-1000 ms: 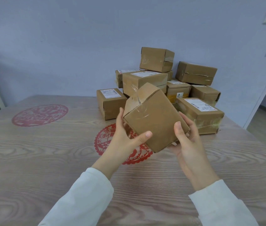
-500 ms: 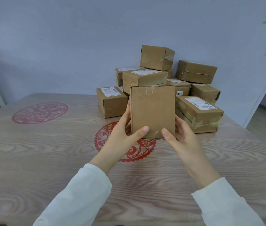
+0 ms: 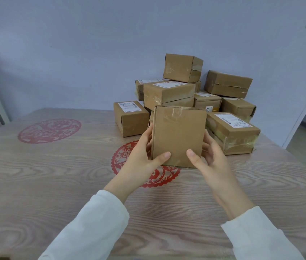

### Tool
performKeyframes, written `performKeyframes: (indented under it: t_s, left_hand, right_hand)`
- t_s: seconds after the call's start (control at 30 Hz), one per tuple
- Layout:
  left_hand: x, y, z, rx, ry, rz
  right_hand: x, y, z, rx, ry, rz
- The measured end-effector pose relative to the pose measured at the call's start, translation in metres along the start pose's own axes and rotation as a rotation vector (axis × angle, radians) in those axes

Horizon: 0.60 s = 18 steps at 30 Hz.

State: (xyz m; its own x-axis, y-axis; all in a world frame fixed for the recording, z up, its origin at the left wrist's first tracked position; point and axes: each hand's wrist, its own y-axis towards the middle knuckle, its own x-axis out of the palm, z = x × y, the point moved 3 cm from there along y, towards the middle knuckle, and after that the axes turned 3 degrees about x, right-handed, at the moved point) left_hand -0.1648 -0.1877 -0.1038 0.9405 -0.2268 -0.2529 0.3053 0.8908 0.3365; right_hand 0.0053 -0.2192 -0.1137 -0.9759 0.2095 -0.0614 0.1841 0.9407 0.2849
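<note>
A plain brown cardboard box (image 3: 178, 134), sealed with clear tape, stands upright with a bare face toward me, just above a red paper-cut decal (image 3: 129, 156) on the wooden table (image 3: 54, 184). My left hand (image 3: 139, 162) grips its left side, thumb on the front face near the bottom and fingers behind. On the right side my right hand (image 3: 210, 162) holds it the same way, thumb in front. Whether the box's bottom edge touches the table I cannot tell.
Behind the held box lies a pile of several taped cardboard parcels (image 3: 169, 92), some with white shipping labels. One labelled parcel (image 3: 131, 119) sits to the left of the pile, another (image 3: 232, 132) to the right. A second red decal (image 3: 49, 130) marks the far left of the table.
The box was tilted and held higher a second ago. I have turned it upright with its flat face toward me and lowered it toward the table.
</note>
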Motion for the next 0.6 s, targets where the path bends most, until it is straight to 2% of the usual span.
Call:
performKeyframes:
  t_s: [0.2, 0.37, 0.6]
  left_hand:
    - [-0.0028, 0.0027, 0.0046, 0.018, -0.01, 0.065]
    - [0.0009, -0.0013, 0.0077, 0.029, -0.025, 0.015]
    - [-0.0007, 0.0002, 0.007, 0.015, -0.117, 0.031]
  right_hand:
    - [0.0014, -0.0032, 0.0004, -0.009, -0.019, -0.018]
    - [0.0009, -0.0055, -0.0003, 0.058, 0.025, 0.033]
    - [0.0013, -0.0062, -0.0016, 0.025, 0.004, 0.027]
